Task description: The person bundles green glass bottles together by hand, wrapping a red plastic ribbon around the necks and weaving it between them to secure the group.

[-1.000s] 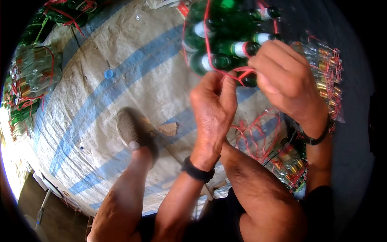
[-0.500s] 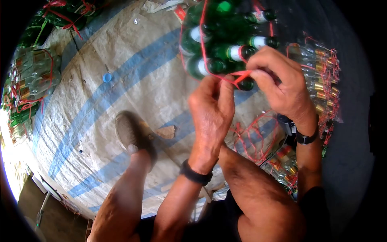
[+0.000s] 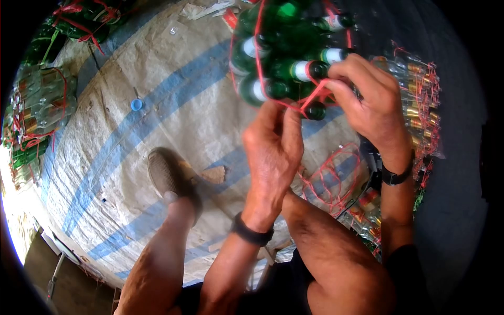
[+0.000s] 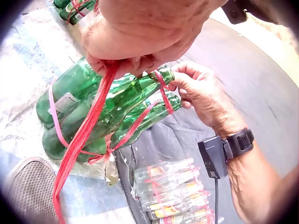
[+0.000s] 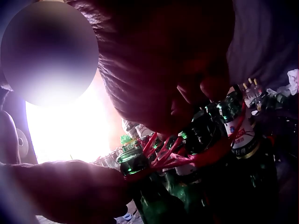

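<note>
Both hands on red string [image 4: 86, 126] round green bottle bundle [image 3: 273, 52].
Left hand [image 3: 273, 149] curled, pinching string just below bundle; right hand [image 3: 367, 97] curled over bottle necks, pinching same string at the mouths. Bundle lying on striped woven sack [image 3: 157, 105] on floor, top-centre in head view. Clear-bottle bundles [image 3: 420, 100] just beside right hand. Shoe [image 3: 168, 176] & blue cap [image 3: 136, 104] on sack, left of hands, well apart from bundle.
</note>
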Available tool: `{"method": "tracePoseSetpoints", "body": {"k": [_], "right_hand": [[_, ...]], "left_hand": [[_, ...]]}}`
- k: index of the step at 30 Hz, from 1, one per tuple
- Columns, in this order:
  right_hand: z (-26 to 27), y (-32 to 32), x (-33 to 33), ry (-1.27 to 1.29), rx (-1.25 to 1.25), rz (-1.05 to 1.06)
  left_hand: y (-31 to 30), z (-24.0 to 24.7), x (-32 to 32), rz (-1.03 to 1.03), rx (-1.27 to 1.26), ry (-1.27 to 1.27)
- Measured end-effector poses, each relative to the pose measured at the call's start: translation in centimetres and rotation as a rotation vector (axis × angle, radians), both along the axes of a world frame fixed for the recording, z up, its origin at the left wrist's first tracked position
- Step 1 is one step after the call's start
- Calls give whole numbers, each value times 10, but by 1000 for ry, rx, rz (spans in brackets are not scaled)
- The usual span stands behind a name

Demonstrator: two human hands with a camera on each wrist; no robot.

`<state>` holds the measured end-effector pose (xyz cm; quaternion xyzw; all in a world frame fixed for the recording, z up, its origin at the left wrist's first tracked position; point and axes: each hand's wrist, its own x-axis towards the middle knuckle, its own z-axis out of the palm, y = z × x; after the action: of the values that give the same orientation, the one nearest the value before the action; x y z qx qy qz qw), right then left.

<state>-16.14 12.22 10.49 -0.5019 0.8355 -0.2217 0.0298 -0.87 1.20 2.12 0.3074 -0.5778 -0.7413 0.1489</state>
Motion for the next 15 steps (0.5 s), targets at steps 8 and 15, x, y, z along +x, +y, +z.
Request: {"method": "tracePoseSetpoints", "body": {"k": [8, 15], "right_hand": [[7, -3, -13, 51, 38, 108], [5, -3, -20, -59, 3, 117]], "left_hand": [[-4, 8, 1, -58, 14, -70], [-2, 6, -1, -19, -36, -6]]}}
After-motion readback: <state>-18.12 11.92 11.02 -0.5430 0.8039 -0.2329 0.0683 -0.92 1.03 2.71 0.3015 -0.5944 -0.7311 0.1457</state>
